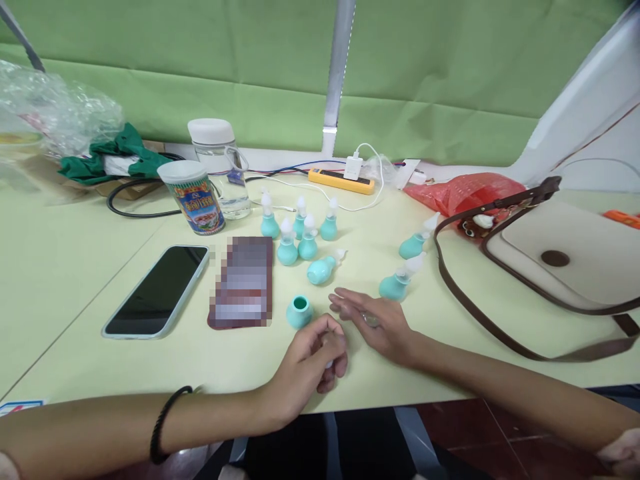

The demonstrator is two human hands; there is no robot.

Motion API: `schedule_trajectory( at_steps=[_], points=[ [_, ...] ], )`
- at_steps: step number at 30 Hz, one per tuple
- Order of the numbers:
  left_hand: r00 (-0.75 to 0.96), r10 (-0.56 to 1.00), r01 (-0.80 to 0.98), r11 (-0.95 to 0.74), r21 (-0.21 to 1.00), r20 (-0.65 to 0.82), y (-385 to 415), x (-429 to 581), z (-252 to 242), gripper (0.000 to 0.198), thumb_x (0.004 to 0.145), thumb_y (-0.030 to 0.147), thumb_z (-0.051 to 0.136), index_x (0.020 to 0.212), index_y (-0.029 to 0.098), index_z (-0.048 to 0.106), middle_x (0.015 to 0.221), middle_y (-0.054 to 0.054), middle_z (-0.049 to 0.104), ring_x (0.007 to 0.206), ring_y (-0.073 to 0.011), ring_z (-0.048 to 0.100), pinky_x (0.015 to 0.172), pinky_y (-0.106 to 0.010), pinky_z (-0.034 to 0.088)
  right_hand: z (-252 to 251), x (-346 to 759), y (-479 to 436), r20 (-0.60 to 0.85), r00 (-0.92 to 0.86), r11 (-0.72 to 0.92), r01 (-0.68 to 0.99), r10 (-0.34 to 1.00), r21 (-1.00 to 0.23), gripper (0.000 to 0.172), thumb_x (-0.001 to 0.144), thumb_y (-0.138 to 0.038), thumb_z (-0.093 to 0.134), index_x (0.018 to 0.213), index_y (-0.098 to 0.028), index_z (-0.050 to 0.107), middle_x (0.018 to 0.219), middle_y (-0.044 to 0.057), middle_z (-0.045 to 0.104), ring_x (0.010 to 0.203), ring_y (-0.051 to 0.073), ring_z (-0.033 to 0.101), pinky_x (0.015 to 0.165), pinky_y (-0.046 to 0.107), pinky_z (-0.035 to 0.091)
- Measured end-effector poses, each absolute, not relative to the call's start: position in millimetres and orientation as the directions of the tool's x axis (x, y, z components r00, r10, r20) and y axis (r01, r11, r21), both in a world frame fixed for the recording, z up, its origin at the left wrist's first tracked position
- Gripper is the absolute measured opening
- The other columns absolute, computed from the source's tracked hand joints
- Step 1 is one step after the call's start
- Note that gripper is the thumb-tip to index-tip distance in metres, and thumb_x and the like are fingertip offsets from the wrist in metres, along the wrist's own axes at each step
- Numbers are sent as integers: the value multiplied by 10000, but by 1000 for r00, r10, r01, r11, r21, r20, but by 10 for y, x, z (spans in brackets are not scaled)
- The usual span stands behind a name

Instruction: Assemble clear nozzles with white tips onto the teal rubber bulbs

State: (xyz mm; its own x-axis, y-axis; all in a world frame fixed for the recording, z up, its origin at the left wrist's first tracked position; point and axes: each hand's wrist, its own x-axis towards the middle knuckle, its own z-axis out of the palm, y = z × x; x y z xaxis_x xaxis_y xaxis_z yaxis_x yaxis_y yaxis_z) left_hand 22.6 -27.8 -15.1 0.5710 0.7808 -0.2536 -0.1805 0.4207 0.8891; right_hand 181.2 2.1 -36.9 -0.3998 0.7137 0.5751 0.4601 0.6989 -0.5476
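My left hand (pixel 313 353) is closed near the table's front edge, its fingers curled round. A bit of something whitish shows in it, too small to name. Just beyond it stands a turquoise rubber bulb (pixel 299 313) with its mouth open and no tip on it. My right hand (pixel 383 327) lies low over the table, fingers stretched to the left. A small clear, shiny patch shows by its thumb; I cannot tell what it is. Past the hands, a bulb nasal aspirator (pixel 321 270) lies on its side. Several others, including an upright aspirator (pixel 287 251), stand behind it. A leaning aspirator (pixel 395 287) is nearest my right hand.
On the left lie a black-screened phone (pixel 157 291) and a dark red phone (pixel 243 283) with a blurred screen. Behind stand a paper noodle cup (pixel 197 203) and a clear bottle (pixel 235 193). A yellow power strip (pixel 327 180) lies at the back. A bag (pixel 550 260) with a brown strap occupies the right.
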Motion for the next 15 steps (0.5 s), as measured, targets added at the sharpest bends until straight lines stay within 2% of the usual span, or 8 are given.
schedule_trajectory(
  at_steps=[2,4,6,8,13,15],
  points=[
    [572,783,-143,389,910,-245,-283,231,-169,141,784,299,473,757,181,401,520,65,382,411,-36,271,375,-151,199,-293,1779,14,440,-342,539,287,830,-792,293,852,-211,391,1144,-193,411,1015,73,623,902,150,604,705,276,535],
    [561,790,-98,362,927,-249,-283,244,-184,171,776,332,484,857,193,428,531,70,378,393,-32,255,355,-150,195,-207,1747,-18,303,-307,342,81,902,-936,289,870,-259,356,1151,-195,366,1051,89,604,981,164,563,784,353,505],
    [551,792,-44,340,939,-261,-278,265,-183,251,773,363,482,963,209,430,539,72,387,372,-29,243,338,-151,193,-143,1718,-60,227,-320,221,-56,920,-974,294,870,-296,359,1149,-206,336,1074,94,591,1032,170,528,871,412,437],
    [564,785,14,302,953,-257,-271,289,-162,278,770,373,483,989,203,450,540,68,400,364,-26,247,334,-153,187,-118,1693,-97,183,-352,151,-117,918,-982,323,863,-331,369,1162,-224,306,1104,94,573,1075,174,493,909,435,390],
    [549,809,56,215,975,-210,-276,314,-103,220,769,371,481,832,162,505,507,65,407,361,-23,231,359,-167,192,-135,1692,-128,132,-463,64,-160,876,-985,378,857,-357,371,1204,-264,254,1220,86,478,1124,174,445,898,415,391],
    [514,834,29,216,976,-200,-286,303,-107,208,760,366,498,837,174,481,489,74,396,369,-29,239,368,-165,196,-131,1728,-118,138,-466,95,-113,874,-989,353,847,-349,393,1176,-239,332,1168,83,524,1082,174,483,876,381,408]
  ],
)
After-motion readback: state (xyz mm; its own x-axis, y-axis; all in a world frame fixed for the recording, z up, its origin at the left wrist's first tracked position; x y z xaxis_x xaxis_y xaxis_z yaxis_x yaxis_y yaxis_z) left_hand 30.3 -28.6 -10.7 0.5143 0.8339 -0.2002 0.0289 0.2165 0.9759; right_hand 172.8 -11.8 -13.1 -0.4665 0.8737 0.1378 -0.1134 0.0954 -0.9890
